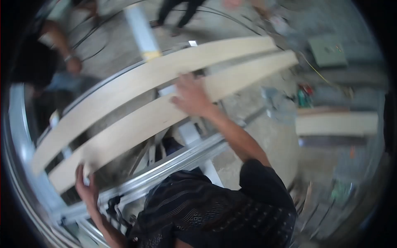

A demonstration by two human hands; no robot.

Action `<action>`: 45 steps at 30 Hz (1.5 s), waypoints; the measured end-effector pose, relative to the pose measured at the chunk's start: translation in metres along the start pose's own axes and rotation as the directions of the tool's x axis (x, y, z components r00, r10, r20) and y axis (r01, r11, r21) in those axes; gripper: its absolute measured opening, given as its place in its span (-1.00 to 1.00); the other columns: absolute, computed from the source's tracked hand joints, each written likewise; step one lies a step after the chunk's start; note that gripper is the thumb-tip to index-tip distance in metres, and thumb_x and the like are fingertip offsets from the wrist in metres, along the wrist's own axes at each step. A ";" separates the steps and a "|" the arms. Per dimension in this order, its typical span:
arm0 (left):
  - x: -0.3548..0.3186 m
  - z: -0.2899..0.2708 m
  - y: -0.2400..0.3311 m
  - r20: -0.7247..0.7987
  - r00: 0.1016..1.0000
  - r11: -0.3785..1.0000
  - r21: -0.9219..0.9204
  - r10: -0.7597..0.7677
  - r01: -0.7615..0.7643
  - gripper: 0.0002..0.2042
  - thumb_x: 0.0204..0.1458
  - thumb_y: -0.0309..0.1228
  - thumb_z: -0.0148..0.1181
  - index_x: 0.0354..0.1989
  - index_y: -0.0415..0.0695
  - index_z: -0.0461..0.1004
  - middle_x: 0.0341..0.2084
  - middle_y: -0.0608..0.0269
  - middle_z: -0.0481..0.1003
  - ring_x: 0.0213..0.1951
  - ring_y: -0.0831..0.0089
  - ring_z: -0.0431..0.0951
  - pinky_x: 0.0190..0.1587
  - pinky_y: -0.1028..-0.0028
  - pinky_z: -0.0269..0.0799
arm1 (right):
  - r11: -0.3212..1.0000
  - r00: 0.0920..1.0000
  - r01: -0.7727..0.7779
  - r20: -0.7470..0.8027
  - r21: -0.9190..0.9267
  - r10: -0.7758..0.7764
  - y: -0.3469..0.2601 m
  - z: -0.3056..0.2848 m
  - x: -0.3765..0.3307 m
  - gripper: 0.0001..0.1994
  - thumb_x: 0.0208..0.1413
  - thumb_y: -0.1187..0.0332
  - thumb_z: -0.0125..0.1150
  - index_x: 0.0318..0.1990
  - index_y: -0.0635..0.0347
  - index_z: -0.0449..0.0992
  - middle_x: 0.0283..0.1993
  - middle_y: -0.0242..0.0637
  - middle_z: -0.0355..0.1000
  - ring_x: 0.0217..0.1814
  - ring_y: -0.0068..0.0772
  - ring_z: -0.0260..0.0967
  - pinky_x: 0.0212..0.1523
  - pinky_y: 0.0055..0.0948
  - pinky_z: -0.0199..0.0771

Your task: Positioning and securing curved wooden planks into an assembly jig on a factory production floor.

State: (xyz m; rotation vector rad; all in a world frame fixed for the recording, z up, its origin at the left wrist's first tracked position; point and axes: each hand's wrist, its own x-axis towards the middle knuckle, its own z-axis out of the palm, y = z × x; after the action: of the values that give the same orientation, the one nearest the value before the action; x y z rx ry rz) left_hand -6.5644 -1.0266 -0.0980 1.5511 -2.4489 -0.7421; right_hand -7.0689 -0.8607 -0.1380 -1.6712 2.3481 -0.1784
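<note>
Two long pale wooden planks lie side by side across a metal frame, the far plank (136, 84) and the near plank (128, 120), with a gap between them. Fingers spread, my right hand (191, 96) is over the middle of the near plank and looks to rest on it, though motion blurs the contact. My left hand (87, 186) is at the near edge of the same plank, close to its left end. Its fingers are apart and slightly bent, with nothing visible in them; whether they touch the wood I cannot tell.
A shiny metal rail (165, 165) runs between me and the planks. At the far left stands another person (37, 58), and a person's dark-clad legs (182, 12) show beyond. Cables (223, 14) trail over the floor. On the right lies a pale board (337, 124).
</note>
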 end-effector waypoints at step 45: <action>0.201 0.004 -0.059 0.130 0.973 0.852 0.470 0.190 -0.229 0.23 -0.38 -0.35 0.66 0.53 0.09 -0.09 0.49 -0.03 -0.04 0.47 -0.17 -0.03 0.42 -0.18 0.02 | 0.933 0.939 0.337 0.118 -0.126 -0.323 -0.041 -0.015 0.130 0.08 -0.30 -0.05 0.51 0.44 0.18 0.17 0.40 0.16 0.15 0.41 0.22 0.12 0.42 0.01 0.10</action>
State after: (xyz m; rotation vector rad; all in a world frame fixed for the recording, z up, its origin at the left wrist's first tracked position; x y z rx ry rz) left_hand -6.6094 -1.2226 -0.1568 1.3642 -2.9632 -0.1539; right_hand -7.0755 -0.9976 -0.1304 -2.0894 2.0383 0.0116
